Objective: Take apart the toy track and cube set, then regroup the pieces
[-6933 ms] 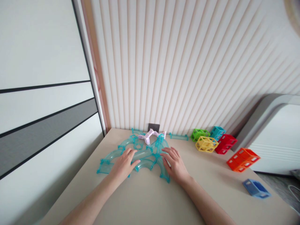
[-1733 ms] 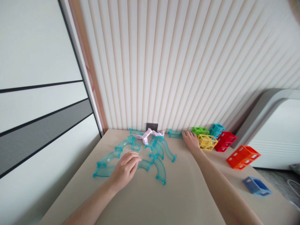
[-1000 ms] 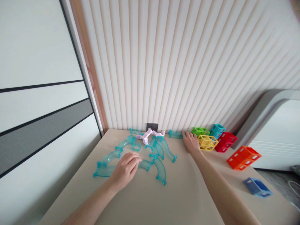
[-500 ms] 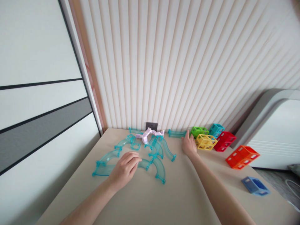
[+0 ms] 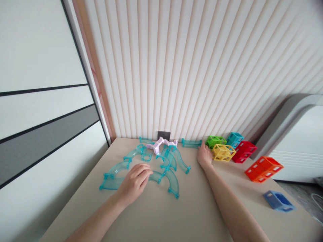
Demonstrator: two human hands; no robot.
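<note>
My left hand [image 5: 136, 181] hovers over or rests by the curved teal track pieces [image 5: 173, 181], its fingers bent together; whether it holds anything is hidden. At the back my right hand [image 5: 204, 155] reaches between a straight teal track piece [image 5: 192, 144] by the wall and the yellow open-frame block [image 5: 223, 152]. Its fingertips are at the track's right end, and the fingers are partly hidden behind the hand. A green block [image 5: 215, 141] sits just beyond it. Pale purple pieces [image 5: 157, 146] lie among the teal tracks in the middle.
On the right of the table [image 5: 161, 218] stand a teal-blue block [image 5: 234, 139], a red block [image 5: 244, 152], an orange block [image 5: 263, 169] and a blue block [image 5: 279, 201]. A ribbed wall with a black socket [image 5: 164, 135] rises behind; a white cabinet [image 5: 45, 161] is at left.
The fingers of my right hand have drawn closer together at the end of the straight track. My left hand has barely moved. The view has shifted slightly.
</note>
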